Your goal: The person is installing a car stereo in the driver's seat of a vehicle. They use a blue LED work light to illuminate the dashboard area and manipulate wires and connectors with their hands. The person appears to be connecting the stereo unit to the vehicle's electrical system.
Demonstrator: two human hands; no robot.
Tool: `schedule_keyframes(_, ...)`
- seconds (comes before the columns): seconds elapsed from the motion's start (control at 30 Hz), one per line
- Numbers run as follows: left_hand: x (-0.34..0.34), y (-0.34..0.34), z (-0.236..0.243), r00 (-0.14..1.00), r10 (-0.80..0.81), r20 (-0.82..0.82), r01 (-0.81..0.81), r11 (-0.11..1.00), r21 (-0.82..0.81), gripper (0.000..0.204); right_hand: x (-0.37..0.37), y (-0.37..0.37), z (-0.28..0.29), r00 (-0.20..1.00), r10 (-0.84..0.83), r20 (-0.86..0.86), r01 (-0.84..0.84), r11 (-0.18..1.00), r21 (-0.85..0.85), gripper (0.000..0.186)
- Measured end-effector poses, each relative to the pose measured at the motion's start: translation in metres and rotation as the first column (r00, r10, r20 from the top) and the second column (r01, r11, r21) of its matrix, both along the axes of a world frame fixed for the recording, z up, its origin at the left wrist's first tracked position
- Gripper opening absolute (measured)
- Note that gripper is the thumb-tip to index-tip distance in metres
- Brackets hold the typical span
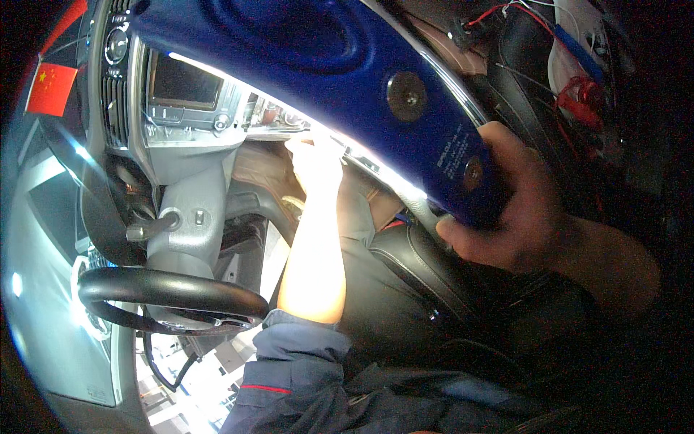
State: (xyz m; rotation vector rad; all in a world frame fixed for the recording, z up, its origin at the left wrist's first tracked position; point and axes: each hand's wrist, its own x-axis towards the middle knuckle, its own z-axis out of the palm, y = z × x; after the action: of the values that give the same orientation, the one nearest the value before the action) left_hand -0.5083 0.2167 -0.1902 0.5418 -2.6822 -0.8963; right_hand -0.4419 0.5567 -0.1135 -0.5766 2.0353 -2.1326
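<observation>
Two bare hands inside a car cabin. Left hand (pixel 316 170) washed out by glare; fingertips hard to make out near the lit console opening (pixel 269 114), beside the screen (pixel 186 81). Cannot tell whether it pinches anything or how far its fingers are spread. Right hand (pixel 520 217) dim, slightly blurred, closed firmly around the near end of a long blue work light (pixel 340 94); part of the palm hidden behind it. The light's far end meets the upper edge of view. Right margin and lower right corner sink to near black; red wire (pixel 580 100) at upper right shows only roughly.

Pose: left forearm rises almost straight from a dark rolled sleeve (pixel 298 354), hand up by the light's glowing edge. Right forearm enters from the right, digits at both long edges of the light.

Edges: light slants from upper left down to the right hand, bright strip (pixel 361 158) toward the left hand, just beside it. Steering wheel (pixel 173 291) lower left, rim near the sleeve; contact unclear. Some room between left forearm and steering column (pixel 189 217). Dark seat (pixel 426 271) lies right of that forearm.
</observation>
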Motion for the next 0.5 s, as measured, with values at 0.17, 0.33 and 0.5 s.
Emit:
schedule_keyframes(0.17, -0.005, -0.004, -0.002, 1.000, 0.000, -0.027, -0.001, 1.000, -0.007, 0.047, 0.001, 0.001, 0.004, 0.999, 0.015, -0.030, -0.015, 1.000, 0.019, 0.056)
schedule_keyframes(0.33, -0.008, -0.004, -0.005, 0.999, 0.010, -0.038, -0.011, 1.000, -0.021, 0.047, 0.002, -0.001, 0.002, 0.999, -0.039, 0.016, 0.039, 0.999, -0.009, 0.051)
schedule_keyframes(0.5, -0.011, -0.005, -0.015, 0.995, 0.009, -0.099, -0.010, 1.000, -0.010, 0.045, 0.001, -0.002, -0.005, 0.999, -0.022, -0.031, 0.022, 1.000, -0.001, 0.051)
